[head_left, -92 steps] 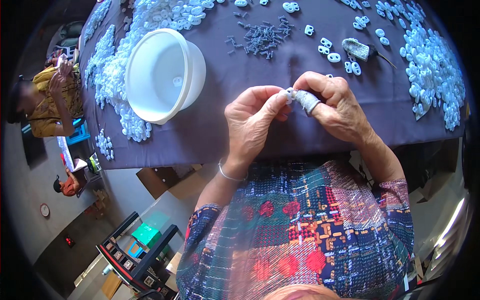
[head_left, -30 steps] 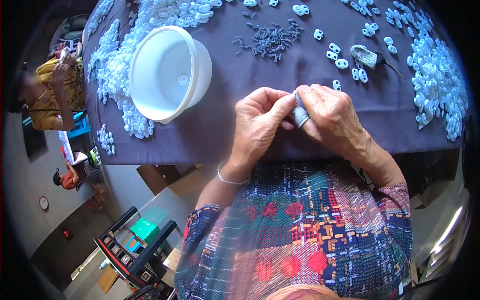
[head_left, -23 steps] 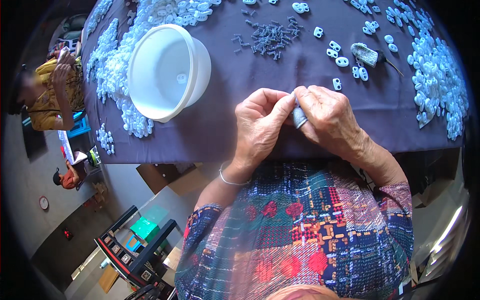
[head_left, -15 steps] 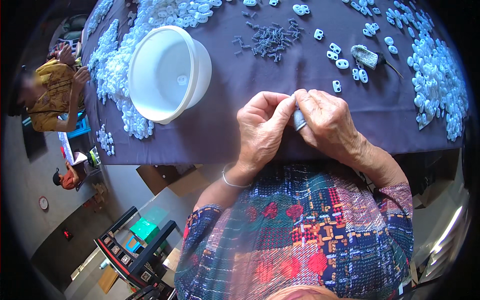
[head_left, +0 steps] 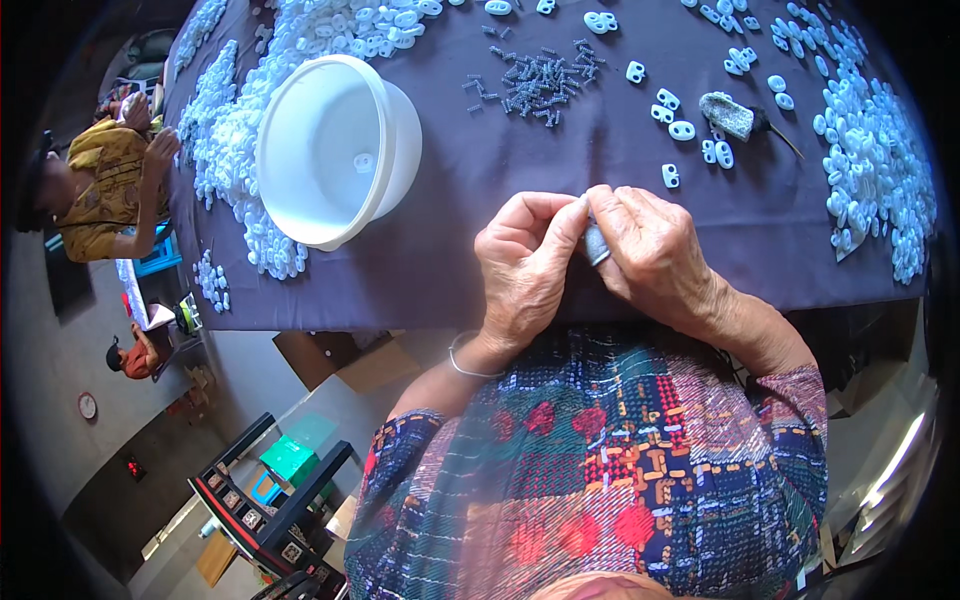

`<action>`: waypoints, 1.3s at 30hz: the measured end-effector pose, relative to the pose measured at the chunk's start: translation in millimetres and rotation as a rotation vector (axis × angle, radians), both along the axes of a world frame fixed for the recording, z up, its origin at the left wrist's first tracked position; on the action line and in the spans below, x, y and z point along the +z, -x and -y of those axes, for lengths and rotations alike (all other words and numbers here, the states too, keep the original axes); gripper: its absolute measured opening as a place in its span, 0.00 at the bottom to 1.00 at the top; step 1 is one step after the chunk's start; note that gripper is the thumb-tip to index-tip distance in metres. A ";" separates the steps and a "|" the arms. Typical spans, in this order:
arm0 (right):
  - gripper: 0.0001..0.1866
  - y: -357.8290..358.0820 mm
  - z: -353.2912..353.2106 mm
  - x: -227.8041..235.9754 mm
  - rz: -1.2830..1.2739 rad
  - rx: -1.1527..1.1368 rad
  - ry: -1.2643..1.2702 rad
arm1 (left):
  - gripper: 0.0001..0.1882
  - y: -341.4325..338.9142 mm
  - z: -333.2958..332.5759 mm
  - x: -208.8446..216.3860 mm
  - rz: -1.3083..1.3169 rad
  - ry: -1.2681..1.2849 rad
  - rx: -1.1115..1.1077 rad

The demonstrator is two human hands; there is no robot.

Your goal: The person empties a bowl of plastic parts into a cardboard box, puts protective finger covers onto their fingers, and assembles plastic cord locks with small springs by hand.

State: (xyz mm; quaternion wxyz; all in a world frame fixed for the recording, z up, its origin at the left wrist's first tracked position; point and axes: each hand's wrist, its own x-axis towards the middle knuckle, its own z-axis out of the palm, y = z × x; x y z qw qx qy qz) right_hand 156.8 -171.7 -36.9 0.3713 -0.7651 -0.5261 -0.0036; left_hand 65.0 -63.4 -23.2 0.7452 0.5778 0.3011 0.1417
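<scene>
My left hand (head_left: pixel 530 262) and my right hand (head_left: pixel 655 250) meet fingertip to fingertip above the table's near edge. Both are closed in a pinch, and whatever lies between the fingertips is hidden. A grey band (head_left: pixel 596 243) wraps a finger of my right hand. Beyond my hands lies a small heap of dark metal springs (head_left: pixel 545 85). Several white two-hole plastic pieces (head_left: pixel 681 131) are scattered to the right of the springs. Among them rests a grey, rough-looking block (head_left: pixel 727 115) beside a thin pointed tool (head_left: pixel 785 138).
A white round plastic tub (head_left: pixel 400 150) stands left of my hands, with one small piece inside. Large piles of white pieces lie behind the tub (head_left: pixel 225 150) and at the right edge (head_left: pixel 875 170). A co-worker in a yellow patterned top (head_left: pixel 105 185) sits at the left.
My hands stay pinched together, with only a slight shift of the fingers. The co-worker's hands at the left have moved a little.
</scene>
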 end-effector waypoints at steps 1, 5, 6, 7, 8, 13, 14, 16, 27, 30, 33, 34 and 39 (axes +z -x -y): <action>0.12 -1.0 0.2 0.1 -0.012 0.005 -0.034 | 0.06 0.1 0.3 0.8 -0.014 0.009 -0.001; 0.11 -3.0 -0.1 -0.9 -0.011 0.001 -0.031 | 0.06 -1.5 -0.2 1.0 -0.018 -0.030 -0.004; 0.11 -2.6 -0.6 -0.5 -0.002 0.000 -0.025 | 0.06 -1.2 0.0 0.1 -0.018 -0.029 -0.005; 0.10 -2.0 -0.7 -0.2 0.006 -0.001 -0.020 | 0.06 -0.6 0.0 -1.4 -0.007 -0.037 -0.001; 0.10 -1.5 -0.3 -0.2 0.007 0.000 -0.020 | 0.06 -0.2 0.2 -2.1 0.004 -0.046 0.004; 0.10 -2.1 0.2 -2.6 0.017 0.007 -0.033 | 0.06 -2.0 3.1 -2.9 0.016 -0.040 0.025; 0.10 -2.6 0.0 -2.5 0.017 0.010 -0.035 | 0.06 -1.3 3.3 -3.1 0.011 -0.042 0.028; 0.10 -4.2 -0.9 -2.2 0.047 0.019 -0.044 | 0.06 -2.3 1.9 -2.4 0.011 -0.057 0.028; 0.19 -1.8 3.3 -3.7 -0.038 0.032 -0.007 | 0.06 -1.2 4.2 -3.0 0.016 -0.063 0.029; 0.16 -2.0 0.6 -3.3 0.003 0.026 -0.021 | 0.06 -1.4 3.9 -6.6 0.039 -0.074 0.044; 0.12 0.6 0.6 -4.7 0.032 0.027 -0.031 | 0.06 0.4 4.3 -6.8 0.052 -0.076 0.056; 0.12 1.4 1.0 -5.3 0.029 0.027 -0.028 | 0.06 1.0 4.8 -5.6 0.044 -0.075 0.054; 0.16 -5.8 2.8 -4.9 -0.057 0.025 -0.046 | 0.06 -0.9 2.7 -4.9 0.045 -0.035 0.053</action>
